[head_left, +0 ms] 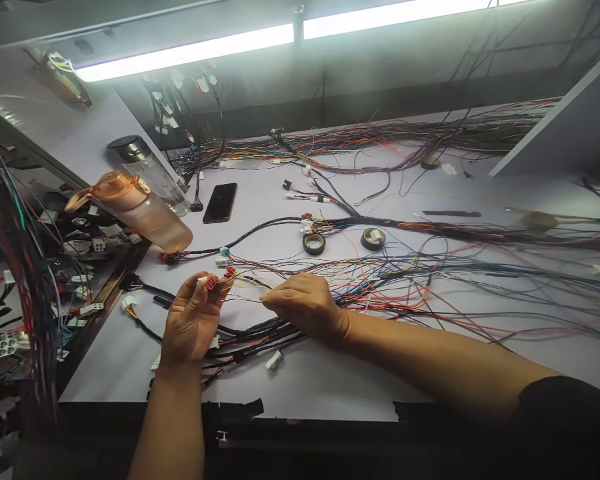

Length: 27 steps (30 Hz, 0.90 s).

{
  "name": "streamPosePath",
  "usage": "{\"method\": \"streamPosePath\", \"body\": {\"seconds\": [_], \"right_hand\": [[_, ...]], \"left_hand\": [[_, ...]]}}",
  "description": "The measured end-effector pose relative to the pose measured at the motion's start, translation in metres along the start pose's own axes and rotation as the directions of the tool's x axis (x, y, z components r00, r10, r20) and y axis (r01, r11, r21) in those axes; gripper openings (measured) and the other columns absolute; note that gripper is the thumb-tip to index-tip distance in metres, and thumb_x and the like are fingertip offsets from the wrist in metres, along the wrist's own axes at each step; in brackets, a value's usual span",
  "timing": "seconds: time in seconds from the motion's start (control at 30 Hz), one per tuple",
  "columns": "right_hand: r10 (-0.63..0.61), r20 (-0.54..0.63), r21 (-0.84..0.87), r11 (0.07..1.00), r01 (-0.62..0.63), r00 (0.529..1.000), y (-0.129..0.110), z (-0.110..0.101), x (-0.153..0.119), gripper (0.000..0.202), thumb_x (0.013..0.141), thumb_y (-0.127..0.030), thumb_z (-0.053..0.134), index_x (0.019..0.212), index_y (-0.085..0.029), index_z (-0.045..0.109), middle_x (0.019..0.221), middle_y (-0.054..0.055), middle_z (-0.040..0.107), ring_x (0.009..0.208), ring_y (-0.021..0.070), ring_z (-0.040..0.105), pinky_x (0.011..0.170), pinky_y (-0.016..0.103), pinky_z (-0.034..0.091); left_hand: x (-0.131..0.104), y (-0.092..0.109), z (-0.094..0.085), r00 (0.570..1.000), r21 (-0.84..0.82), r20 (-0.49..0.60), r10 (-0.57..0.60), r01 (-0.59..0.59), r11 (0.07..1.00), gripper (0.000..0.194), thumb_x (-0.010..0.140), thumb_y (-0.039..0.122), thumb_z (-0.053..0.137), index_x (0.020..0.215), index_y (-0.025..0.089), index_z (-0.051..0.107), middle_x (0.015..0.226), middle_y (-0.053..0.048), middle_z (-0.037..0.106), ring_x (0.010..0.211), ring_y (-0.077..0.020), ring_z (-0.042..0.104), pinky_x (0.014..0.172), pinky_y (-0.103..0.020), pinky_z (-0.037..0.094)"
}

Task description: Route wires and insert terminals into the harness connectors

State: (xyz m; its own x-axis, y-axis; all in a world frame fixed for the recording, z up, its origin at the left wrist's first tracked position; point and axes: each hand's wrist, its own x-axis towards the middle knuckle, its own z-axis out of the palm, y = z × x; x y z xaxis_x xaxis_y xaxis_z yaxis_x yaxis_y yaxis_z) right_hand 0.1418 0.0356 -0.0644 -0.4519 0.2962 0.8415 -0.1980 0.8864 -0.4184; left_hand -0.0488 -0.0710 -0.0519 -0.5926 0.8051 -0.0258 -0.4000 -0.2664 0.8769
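Note:
Between the thumb and fingers of my left hand [193, 320] is a small orange-red wire connector [211, 283], its holed face turned up. My right hand [303, 303] is to the right of it, thumb and fingertips pinched on a thin wire [247, 299] whose end points toward the connector. A gap lies between the wire's tip and the connector. Just beyond my left hand are a red connector [229, 272] and a white connector [222, 262] on wires. Black-sleeved cable bundles [260, 331] run beneath both hands, and a loose white connector [275, 361] lies nearer the table edge.
Two tape rolls [314, 244] [373, 238] lie past my right hand. A phone [220, 203], an orange-lidded bottle [145, 213] and a clear bottle [153, 173] are at the back left. Long loose wires [455, 267] spread rightward. Hanging wires [23, 267] and connectors crowd the left.

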Motion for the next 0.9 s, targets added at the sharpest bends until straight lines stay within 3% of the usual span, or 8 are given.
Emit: {"method": "streamPosePath", "body": {"seconds": [0.2, 0.53, 0.9], "right_hand": [[-0.015, 0.018, -0.048, 0.999, 0.016, 1.000, 0.0005, 0.0009, -0.0005, 0.008, 0.092, -0.020, 0.059, 0.091, -0.016, 0.066, 0.082, 0.002, 0.071, 0.069, 0.0101, 0.063, 0.063, 0.025, 0.042], [-0.016, 0.070, -0.149, 0.988, 0.026, 0.997, 0.0014, 0.0019, -0.0018, 0.012, 0.093, -0.023, 0.058, 0.091, -0.017, 0.068, 0.080, 0.003, 0.071, 0.069, 0.0096, 0.062, 0.065, 0.024, 0.041], [-0.003, 0.092, -0.228, 0.973, 0.024, 0.996, -0.0002, 0.0021, -0.0010, 0.013, 0.093, -0.024, 0.058, 0.089, -0.019, 0.069, 0.080, 0.000, 0.071, 0.068, 0.0084, 0.061, 0.063, 0.025, 0.036]], "left_hand": [[-0.0001, -0.0008, -0.0038, 1.000, 0.021, 0.019, -0.003, 0.002, 1.000, 0.028, 0.070, 0.029, 0.079, 0.094, 0.021, 0.067, 0.089, 0.003, 0.069, 0.077, -0.0118, 0.067, 0.096, -0.036, 0.052], [-0.0040, 0.0007, -0.0014, 0.999, 0.082, 0.040, -0.011, 0.008, 0.997, 0.026, 0.073, 0.028, 0.078, 0.095, 0.021, 0.067, 0.088, 0.000, 0.069, 0.086, -0.0145, 0.068, 0.082, -0.027, 0.057], [-0.0047, -0.0004, 0.0007, 1.000, 0.121, 0.027, 0.002, -0.005, 0.993, 0.027, 0.070, 0.028, 0.079, 0.093, 0.021, 0.067, 0.091, -0.002, 0.069, 0.086, -0.0159, 0.067, 0.082, -0.031, 0.056]]}}
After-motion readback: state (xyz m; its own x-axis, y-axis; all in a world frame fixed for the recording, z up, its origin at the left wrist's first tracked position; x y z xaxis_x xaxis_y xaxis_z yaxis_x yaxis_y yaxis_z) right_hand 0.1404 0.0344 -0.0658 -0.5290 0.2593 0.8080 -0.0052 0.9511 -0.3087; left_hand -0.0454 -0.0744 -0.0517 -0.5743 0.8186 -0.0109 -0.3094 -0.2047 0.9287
